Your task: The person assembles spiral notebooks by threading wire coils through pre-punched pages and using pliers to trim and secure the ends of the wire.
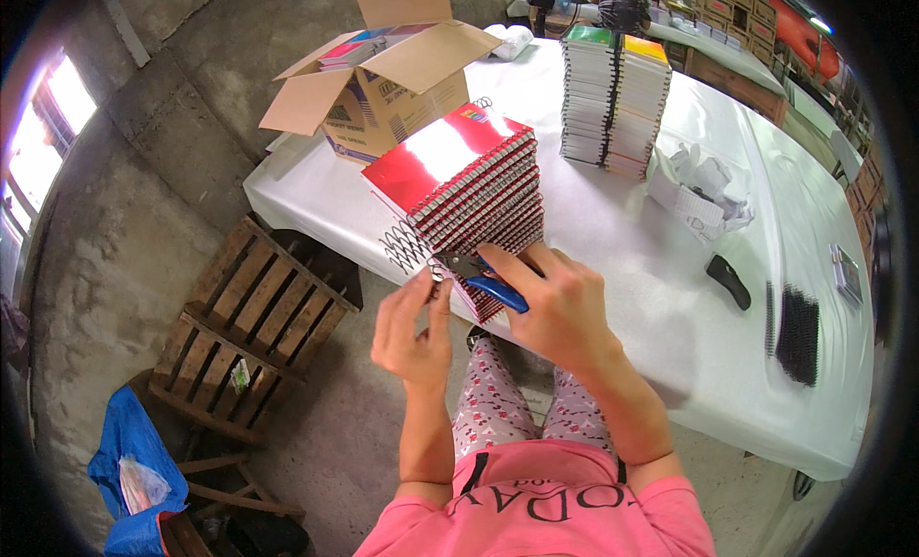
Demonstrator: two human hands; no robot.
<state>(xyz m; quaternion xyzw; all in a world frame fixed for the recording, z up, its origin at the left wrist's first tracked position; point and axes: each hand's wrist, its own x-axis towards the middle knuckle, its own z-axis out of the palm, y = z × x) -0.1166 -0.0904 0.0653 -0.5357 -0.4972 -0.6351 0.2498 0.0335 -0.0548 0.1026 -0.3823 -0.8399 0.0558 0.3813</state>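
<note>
A tall stack of red spiral-bound notebooks [450,160] stands at the near edge of the white-covered table, with loose ends of black coil [406,248] jutting out on its left. My right hand [567,303] is closed round blue-handled pliers [500,291], whose metal jaws reach the coil at the lower left corner of the stack. Close to the jaws, my left hand [414,329] pinches with thumb and forefinger at a coil end; the fingertips partly hide it.
An open cardboard box [392,102] of books sits behind the stack. Two piles of bound notebooks [613,102] stand farther back. To the right lie a crumpled plastic bag [704,193], a black handheld object [729,281] and black coils [798,337]. A wooden slatted crate [254,332] is at left.
</note>
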